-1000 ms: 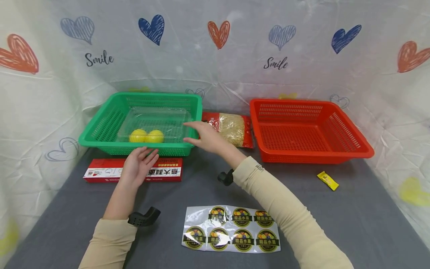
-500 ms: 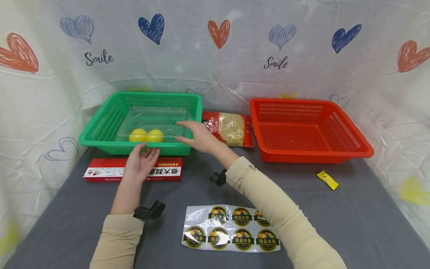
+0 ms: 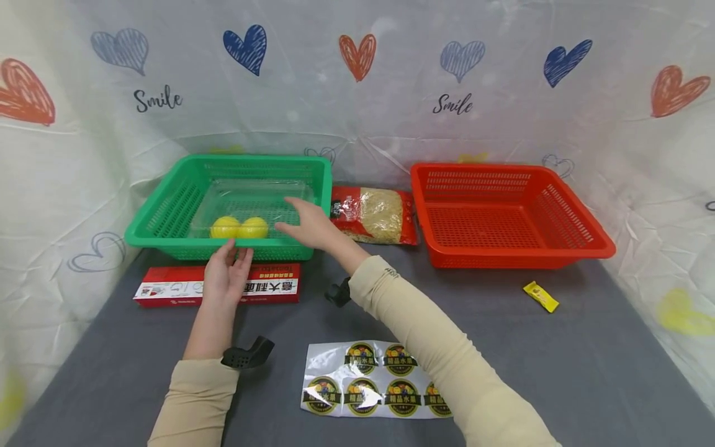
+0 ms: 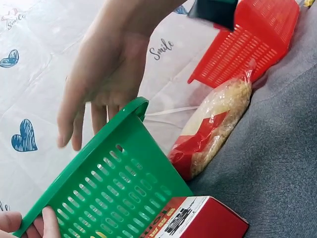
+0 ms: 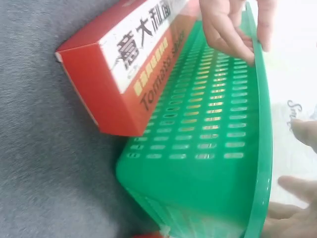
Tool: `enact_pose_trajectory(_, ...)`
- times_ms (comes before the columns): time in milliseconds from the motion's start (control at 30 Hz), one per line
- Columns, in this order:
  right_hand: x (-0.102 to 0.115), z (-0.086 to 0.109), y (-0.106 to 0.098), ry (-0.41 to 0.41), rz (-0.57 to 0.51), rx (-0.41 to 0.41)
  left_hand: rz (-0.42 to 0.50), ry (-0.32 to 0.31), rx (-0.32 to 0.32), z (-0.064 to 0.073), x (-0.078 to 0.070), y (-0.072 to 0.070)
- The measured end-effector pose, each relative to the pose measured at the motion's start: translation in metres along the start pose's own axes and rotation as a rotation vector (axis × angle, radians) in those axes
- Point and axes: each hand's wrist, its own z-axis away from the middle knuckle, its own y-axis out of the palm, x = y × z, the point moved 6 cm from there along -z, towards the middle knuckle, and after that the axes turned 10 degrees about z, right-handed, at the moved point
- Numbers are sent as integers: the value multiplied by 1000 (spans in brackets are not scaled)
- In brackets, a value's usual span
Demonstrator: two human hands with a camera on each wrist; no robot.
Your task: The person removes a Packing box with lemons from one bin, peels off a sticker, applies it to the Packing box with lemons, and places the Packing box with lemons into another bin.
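Observation:
A green plastic basket [image 3: 139, 233] stands at the back left. In it lies a clear plastic container [image 3: 251, 189], and two round yellow balls [image 3: 239, 228] show at its front. My left hand [image 3: 224, 278] is at the basket's front rim, thumb over the edge and fingers on the outer wall; the left wrist view shows its fingertips [image 4: 49, 223] at that rim. My right hand [image 3: 313, 225] reaches over the basket's right side, fingers spread and thumb apart. Nothing is held in it. In the right wrist view its fingers [image 5: 297, 191] are beyond the rim.
A red and white pasta box [image 3: 274, 285] lies before the green basket. Between it and the red basket [image 3: 519, 257] is a bag of dry noodles [image 3: 381, 214]. A yellow packet [image 3: 540, 296] lies at right. A round-label sticker sheet [image 3: 335, 372] lies in front, partly under the right sleeve.
My right hand has moved left, further over the green basket. My left hand has risen slightly to the basket's front rim and taken hold there. The head view has shifted a little.

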Motion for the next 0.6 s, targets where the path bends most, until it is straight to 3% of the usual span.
enact_pose_trajectory(267, 2, -12, 6, 149, -3, 10, 32, -3, -2, 0, -2, 1)
enact_pose_trajectory(600, -9, -19, 9, 304, -240, -37, 15, 1, -9, 1, -2, 1)
